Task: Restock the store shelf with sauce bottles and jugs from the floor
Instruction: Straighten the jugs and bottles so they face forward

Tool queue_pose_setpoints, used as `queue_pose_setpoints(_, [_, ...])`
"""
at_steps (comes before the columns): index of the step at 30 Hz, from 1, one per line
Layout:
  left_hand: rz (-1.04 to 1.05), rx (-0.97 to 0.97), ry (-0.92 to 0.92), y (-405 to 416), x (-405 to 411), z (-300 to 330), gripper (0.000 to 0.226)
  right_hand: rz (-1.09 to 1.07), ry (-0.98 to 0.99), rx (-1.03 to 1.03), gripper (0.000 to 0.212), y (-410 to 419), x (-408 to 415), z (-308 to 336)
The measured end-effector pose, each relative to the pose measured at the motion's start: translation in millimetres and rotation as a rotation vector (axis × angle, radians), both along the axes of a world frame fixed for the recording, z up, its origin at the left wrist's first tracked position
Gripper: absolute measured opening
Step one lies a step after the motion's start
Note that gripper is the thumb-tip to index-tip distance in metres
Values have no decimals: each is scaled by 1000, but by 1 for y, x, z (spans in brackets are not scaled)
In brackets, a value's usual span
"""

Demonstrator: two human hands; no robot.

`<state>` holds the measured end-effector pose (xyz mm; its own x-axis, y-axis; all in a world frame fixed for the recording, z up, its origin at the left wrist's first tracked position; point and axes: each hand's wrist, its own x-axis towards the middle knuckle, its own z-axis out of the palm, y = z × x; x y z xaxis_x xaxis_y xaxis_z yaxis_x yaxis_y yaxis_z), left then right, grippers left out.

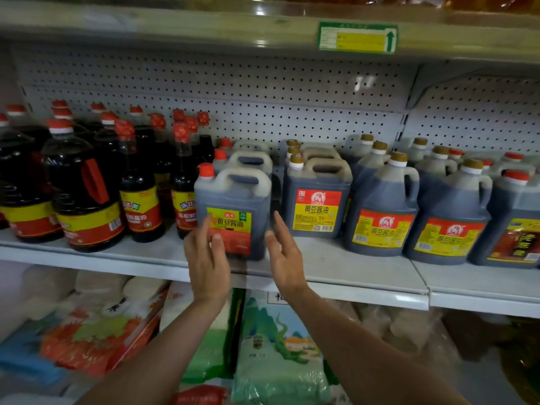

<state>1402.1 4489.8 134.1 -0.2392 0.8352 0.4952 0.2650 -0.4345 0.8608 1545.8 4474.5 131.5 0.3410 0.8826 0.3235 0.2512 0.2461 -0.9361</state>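
The red-capped jug (232,211) stands near the shelf (336,267) edge, left hand (206,255) and right hand (285,255) loose-fingered beside it (gripping nothing). Rows look largely stocked; the floor stays unseen.

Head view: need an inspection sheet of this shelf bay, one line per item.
Surface: grey shelf, bare strip along its front edge.
Job's things: red-capped jug at the front, upright; gold-capped jugs to its right; tall dark bottles to its left.
Clutter: nothing seen on this shelf.
Hands: left hand open, fingers in front of the jug's label; right hand open beside the jug's right side; contact cannot be told.
Cables: nothing seen.
Surroundings: pegboard back panel; green-and-yellow price tag on the shelf above; bagged goods on the shelf below.
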Motion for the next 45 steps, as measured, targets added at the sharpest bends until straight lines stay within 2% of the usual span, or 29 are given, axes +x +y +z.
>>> queue_pose_setpoints(4, [-12, -31, 59, 15, -20, -1, 62, -110, 2, 7, 66, 12, -22, -4])
queue_pose_setpoints(10, [-148, -146, 122, 24, -29, -12, 53, -271, -14, 73, 52, 10, -41, -4])
queue_pose_setpoints(23, [-275, -77, 245, 43, -43, -29, 63, -481, 39, 110, 54, 13, -86, -19])
queue_pose_setpoints(31, [-297, -109, 255, 54, -38, -19, 73, -468, 39, 69, 48, 24, -84, -16])
queue_pose_setpoints(40, [-330, -149, 324, 83, -23, -18, 69, -415, 97, 15, 52, 68, -56, -7])
queue_pose_setpoints(45, [-298, -143, 306, 100, -15, -17, 80, -398, 20, -19, 49, 79, -49, -5])
